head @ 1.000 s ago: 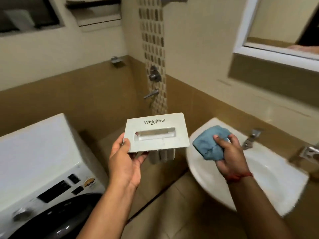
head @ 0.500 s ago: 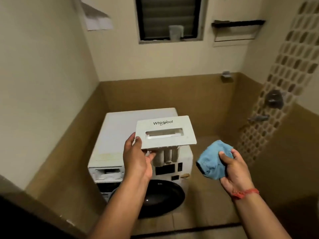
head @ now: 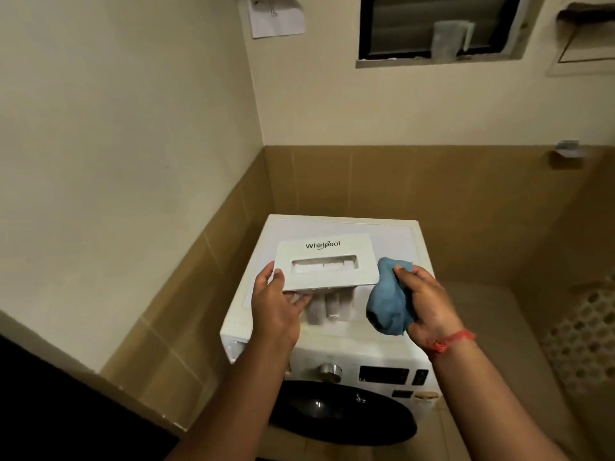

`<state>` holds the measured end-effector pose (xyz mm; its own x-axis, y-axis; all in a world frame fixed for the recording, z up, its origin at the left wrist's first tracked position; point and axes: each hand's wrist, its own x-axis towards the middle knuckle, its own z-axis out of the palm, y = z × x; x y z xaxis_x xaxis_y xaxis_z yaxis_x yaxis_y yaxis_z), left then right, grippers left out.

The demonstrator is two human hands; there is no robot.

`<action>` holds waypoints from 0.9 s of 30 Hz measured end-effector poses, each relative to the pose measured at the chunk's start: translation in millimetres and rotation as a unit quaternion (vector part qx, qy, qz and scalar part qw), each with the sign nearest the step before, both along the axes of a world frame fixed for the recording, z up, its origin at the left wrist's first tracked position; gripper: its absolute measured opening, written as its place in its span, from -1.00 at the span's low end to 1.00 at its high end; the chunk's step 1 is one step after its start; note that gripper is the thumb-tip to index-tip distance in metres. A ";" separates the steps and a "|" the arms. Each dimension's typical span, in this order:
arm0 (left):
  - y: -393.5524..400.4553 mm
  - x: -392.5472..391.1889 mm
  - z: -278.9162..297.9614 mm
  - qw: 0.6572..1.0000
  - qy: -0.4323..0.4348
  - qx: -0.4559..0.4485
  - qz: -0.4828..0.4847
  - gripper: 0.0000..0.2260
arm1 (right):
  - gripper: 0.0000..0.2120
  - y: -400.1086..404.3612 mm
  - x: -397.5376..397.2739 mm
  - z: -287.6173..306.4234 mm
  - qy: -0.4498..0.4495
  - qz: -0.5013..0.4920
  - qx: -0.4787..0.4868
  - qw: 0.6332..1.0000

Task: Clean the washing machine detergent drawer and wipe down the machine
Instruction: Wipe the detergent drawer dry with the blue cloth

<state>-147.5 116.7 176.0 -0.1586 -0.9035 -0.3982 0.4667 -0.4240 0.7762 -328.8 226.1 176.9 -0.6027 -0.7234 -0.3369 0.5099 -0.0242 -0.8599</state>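
My left hand (head: 278,304) grips the white detergent drawer (head: 327,262) by its lower left corner, front panel facing me, above the top of the washing machine (head: 392,347). The drawer's compartments hang down behind the panel. My right hand (head: 424,304) is closed around a bunched blue cloth (head: 387,306), just right of the drawer. The machine is white, with a dark round door (head: 342,412), a silver dial (head: 329,372) and a dark display. The empty drawer slot at its upper left is mostly hidden by my left arm.
The machine stands in a corner between a cream wall on the left and a tan-tiled back wall. A window (head: 439,26) sits high on the back wall. A perforated tile strip (head: 585,331) runs along the right. A dark edge (head: 66,410) fills the lower left.
My view swung left from the sink to the washing machine and moved closer. Both hands, still holding the drawer and cloth, now hover over the machine's top.
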 end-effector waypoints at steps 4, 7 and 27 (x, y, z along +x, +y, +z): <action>-28.4 -16.7 -9.5 0.999 -0.039 0.007 0.001 -0.73 | -0.66 -43.4 -23.9 -6.6 0.074 0.073 0.050 0.993; -44.3 -29.8 -12.9 0.999 -0.049 0.001 0.000 -0.76 | -0.70 -71.9 -36.9 -11.8 0.113 0.098 0.061 0.987; -166.1 -26.1 -34.9 0.958 -0.074 -0.098 -0.261 -0.80 | -0.86 -134.0 -28.7 2.1 0.107 -0.026 0.130 0.985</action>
